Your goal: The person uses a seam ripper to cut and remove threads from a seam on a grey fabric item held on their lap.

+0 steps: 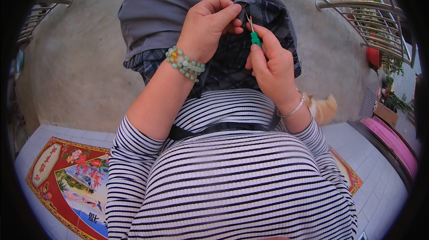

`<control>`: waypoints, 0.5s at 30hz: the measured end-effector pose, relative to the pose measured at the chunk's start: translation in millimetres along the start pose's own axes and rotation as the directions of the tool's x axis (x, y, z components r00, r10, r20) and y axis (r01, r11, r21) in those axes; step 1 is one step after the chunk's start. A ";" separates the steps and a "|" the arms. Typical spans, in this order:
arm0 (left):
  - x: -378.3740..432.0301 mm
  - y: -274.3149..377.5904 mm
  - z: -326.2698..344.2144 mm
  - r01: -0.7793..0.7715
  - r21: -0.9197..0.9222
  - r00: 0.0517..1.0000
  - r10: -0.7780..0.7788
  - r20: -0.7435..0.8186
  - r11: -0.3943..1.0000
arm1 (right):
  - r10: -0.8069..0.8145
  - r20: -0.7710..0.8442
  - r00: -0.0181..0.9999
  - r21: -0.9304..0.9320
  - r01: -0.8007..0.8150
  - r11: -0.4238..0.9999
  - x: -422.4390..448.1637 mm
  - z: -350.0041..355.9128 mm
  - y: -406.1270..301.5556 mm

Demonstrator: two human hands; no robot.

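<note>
A grey garment (161, 15) with a dark plaid lining (231, 69) lies over my lap. My left hand (211, 22), a bead bracelet at its wrist, pinches a dark edge of the cloth between thumb and fingers. In my right hand (269, 58) is a seam ripper (255, 38) with a green handle, held between thumb and fingers. Its forked metal tip with a small red ball points up, close beside the pinched edge; whether it touches the cloth I cannot tell. The curled fingers hide the lower part of the handle.
Metal railings (358, 5) curve along both upper sides, with potted plants beyond the right one. A light orange and white furry animal (323, 109) is on the concrete floor by my right forearm. A red patterned mat (50, 186) lies behind me on pale tiles. A pink item (388, 139) stands at the right.
</note>
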State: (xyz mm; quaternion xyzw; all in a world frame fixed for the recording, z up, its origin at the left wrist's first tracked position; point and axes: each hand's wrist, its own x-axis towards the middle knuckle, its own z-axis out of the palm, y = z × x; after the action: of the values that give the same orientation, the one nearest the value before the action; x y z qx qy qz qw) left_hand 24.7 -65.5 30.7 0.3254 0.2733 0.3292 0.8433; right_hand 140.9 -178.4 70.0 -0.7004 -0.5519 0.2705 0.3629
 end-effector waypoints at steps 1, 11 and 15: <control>0.1 -0.1 -0.2 0.000 0.000 1.000 0.000 0.001 1.000 | 0.000 -0.006 1.000 0.008 0.000 1.000 -0.1 0.9 -0.7; 1.6 0.9 0.3 0.008 -0.027 1.000 -0.008 0.018 1.000 | -0.176 -0.145 0.974 -0.145 0.155 0.977 1.7 14.3 14.7; 0.7 1.1 3.2 -0.006 -0.010 1.000 0.006 -0.016 1.000 | -0.252 -0.162 0.954 -0.190 0.220 0.957 4.9 14.9 17.5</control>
State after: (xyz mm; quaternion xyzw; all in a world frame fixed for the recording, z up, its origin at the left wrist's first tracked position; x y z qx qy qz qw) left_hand 26.8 -65.6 33.4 0.3191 0.2776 0.3356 0.8417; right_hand 140.6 -172.7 47.2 -0.6797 -0.6169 0.1108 0.3811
